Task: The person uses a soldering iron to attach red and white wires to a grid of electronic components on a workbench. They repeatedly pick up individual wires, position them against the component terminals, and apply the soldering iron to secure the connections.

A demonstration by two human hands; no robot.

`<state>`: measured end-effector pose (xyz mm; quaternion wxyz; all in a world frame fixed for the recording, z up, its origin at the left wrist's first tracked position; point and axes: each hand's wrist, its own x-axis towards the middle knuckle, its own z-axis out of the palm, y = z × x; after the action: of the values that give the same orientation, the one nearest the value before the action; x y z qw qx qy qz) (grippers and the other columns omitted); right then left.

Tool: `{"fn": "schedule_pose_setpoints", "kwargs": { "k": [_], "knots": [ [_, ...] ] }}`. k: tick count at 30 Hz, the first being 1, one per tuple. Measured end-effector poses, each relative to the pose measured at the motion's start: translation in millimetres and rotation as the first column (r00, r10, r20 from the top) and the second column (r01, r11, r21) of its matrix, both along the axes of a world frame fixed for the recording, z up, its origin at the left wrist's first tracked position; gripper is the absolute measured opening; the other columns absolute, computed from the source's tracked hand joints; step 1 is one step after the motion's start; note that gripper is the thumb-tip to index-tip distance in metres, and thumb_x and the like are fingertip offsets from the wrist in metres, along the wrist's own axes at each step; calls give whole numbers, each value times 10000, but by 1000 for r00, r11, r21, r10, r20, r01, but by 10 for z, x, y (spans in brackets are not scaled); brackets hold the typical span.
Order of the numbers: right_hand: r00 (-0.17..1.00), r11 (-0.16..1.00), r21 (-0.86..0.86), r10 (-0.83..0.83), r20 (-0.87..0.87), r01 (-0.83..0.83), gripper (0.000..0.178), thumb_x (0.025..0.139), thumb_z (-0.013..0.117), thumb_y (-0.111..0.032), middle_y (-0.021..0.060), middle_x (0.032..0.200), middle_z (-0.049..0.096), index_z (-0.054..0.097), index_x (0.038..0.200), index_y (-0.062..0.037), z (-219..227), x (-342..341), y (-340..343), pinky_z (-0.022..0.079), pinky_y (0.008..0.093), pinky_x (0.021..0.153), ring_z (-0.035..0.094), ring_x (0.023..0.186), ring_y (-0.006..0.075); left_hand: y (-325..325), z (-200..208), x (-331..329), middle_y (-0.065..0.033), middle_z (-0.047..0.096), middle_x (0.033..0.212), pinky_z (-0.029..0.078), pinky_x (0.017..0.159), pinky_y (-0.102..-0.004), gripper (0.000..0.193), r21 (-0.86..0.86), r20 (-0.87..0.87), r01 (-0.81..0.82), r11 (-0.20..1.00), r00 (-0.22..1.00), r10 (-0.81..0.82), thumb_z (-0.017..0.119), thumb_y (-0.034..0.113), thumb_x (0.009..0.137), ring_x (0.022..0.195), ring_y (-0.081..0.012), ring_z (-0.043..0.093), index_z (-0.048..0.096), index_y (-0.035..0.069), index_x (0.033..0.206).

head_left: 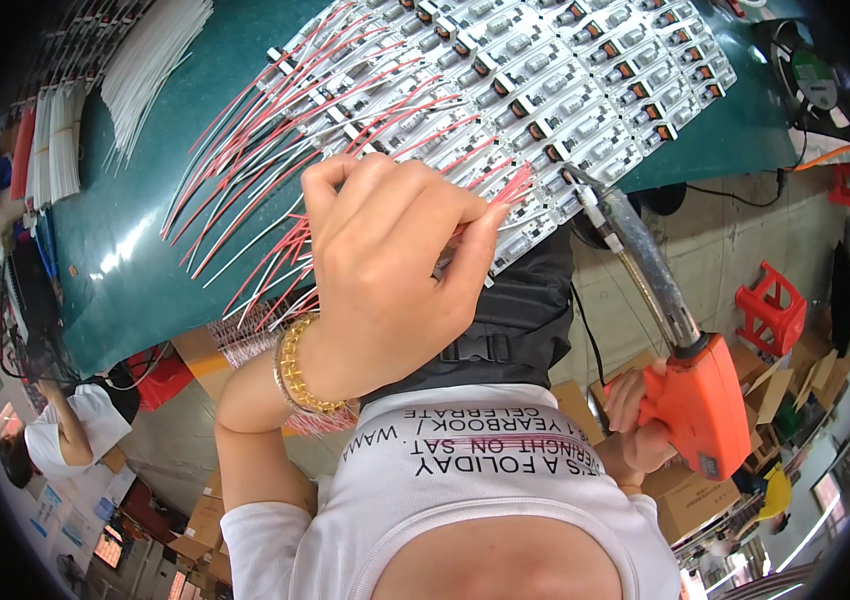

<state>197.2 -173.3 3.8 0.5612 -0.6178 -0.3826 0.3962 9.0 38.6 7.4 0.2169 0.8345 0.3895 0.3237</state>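
Note:
My left hand (390, 255) is closed, its thumb and fingers pinching a bundle of red wires (515, 185) whose ends stick out over the circuit boards. My right hand (640, 415) grips the handle of an orange soldering gun (710, 410). The gun's metal barrel reaches up to the near right edge of a panel of white circuit boards (585, 120), its tip just beside the bundle's ends. Whether the tip touches a board I cannot tell. Red and white wires (265, 150) fan out leftward from the panel's left rows. My palm hides part of the bundle.
The panel lies on a green tabletop (125, 260). Loose white wires (150, 70) lie at the far left, a small black fan (813, 85) at the far right. A red stool (773, 308) and cardboard boxes (690, 500) stand on the floor. Another person (70, 430) sits at the left.

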Motion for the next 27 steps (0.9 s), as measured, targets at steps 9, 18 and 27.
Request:
{"fn": "schedule_pose_setpoints", "kwargs": {
  "k": [9, 18, 27],
  "knots": [
    [903, 932, -361, 141, 405, 17, 591, 918, 464, -657, 51, 814, 596, 622, 759, -110, -68, 170, -285, 381, 381, 603, 496, 647, 273, 1, -6, 7, 2, 571, 666, 358, 793, -343, 147, 27, -25, 1, 1000, 1000, -1, 799, 31, 753, 635, -181, 522, 663, 83, 732],
    [925, 948, -311, 174, 338, -65, 513, 912, 487, -587, 60, 793, 623, 676, 845, -114, -54, 193, -277, 392, 389, 643, 522, 710, 280, 1, -14, 10, 1, 573, 664, 365, 798, -346, 152, 49, -35, -3, 999, 999, 5, 801, 27, 748, 631, -180, 523, 659, 79, 727],
    [997, 997, -37, -72, -16, 72, 829, 869, 652, -615, -39, 544, 459, 467, 1318, 57, -40, 6, -133, 402, 284, 485, 452, 450, 105, -49, -31, 46, -1, 590, 706, 363, 811, -355, 140, 57, -25, -36, 998, 999, 37, 801, 50, 755, 711, -201, 544, 667, 88, 758]
  ]
}}
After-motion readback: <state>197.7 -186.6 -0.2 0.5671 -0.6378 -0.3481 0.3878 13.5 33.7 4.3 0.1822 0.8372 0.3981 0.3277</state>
